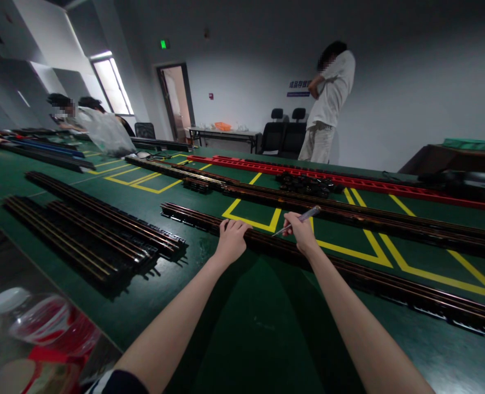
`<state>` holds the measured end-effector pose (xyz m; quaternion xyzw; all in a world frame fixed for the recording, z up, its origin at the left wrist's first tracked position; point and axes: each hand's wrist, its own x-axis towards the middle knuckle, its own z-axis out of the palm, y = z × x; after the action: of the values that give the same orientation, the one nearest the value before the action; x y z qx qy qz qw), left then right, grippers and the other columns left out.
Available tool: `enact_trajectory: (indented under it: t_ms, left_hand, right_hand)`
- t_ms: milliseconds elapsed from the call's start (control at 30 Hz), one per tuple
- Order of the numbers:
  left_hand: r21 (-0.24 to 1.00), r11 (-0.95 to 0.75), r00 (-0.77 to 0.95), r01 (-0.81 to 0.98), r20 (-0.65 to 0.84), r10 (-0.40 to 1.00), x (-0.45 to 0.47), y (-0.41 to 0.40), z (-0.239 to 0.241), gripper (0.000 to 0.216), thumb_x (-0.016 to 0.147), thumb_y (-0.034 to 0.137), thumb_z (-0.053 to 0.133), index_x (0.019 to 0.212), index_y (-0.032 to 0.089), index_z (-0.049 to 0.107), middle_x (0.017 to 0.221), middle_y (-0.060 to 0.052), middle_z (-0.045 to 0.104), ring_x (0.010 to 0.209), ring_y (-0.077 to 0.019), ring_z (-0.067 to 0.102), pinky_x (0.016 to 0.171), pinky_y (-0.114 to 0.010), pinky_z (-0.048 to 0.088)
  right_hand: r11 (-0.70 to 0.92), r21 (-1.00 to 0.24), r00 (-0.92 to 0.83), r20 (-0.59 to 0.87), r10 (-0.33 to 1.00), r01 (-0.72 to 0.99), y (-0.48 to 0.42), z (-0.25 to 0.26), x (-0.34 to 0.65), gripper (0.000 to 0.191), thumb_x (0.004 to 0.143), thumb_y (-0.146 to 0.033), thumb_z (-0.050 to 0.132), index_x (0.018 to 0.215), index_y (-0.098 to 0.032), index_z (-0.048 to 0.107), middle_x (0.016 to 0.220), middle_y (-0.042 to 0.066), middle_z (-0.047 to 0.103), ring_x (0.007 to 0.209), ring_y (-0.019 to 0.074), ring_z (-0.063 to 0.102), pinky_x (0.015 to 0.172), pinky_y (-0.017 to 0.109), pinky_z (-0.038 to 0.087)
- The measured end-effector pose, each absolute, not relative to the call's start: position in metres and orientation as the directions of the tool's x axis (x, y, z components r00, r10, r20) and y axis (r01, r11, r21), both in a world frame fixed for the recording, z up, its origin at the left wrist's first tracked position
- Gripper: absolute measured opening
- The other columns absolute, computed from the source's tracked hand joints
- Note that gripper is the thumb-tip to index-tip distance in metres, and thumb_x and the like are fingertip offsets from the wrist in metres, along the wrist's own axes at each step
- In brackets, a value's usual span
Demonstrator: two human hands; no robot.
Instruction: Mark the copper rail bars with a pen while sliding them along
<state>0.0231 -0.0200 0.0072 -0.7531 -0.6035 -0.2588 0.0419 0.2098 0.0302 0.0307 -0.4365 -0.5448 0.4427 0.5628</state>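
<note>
A long dark rail assembly (pixel 381 276) with copper-coloured strips runs across the green table in front of me. Over its near edge my left hand (pixel 233 241) is closed, fingers curled across the top and holding it. My right hand (pixel 299 232) grips a screwdriver (pixel 311 213) with a clear, purplish handle. The tool is tilted, and its thin shaft points down-left to the rail, a short way right of my left hand. Whether the tip touches a screw is too small to tell.
Bundled dark rails (pixel 78 235) lie on the left. Behind my hands stretch another long rail (pixel 267 192), black parts (pixel 308 184) and a red ladder-like frame (pixel 349 179). Yellow tape (pixel 352 250) marks the green table (pixel 242 339). A bottle (pixel 49 323) is lower left. One person (pixel 328 104) stands behind; others sit left.
</note>
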Motion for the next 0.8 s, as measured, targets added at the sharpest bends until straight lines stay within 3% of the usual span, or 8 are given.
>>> enact_trajectory:
  t_ms: [800]
  left_hand:
    - [0.272,-0.284,0.146,0.919,0.434,0.889,0.0208,-0.0169,0.004,0.045,0.074,-0.001,0.037,0.102,0.024,0.062,0.107,-0.003,0.065,0.108,-0.0212,0.052,0.102,-0.043,0.026]
  right_hand:
    - [0.21,-0.977,0.029,0.209,0.977,-0.033,0.0293,0.0337,0.2086,0.027,0.066,-0.028,0.056,0.041,-0.019,0.049,0.031,-0.006,0.038,0.03,0.0079,0.043,0.035,0.019,0.04]
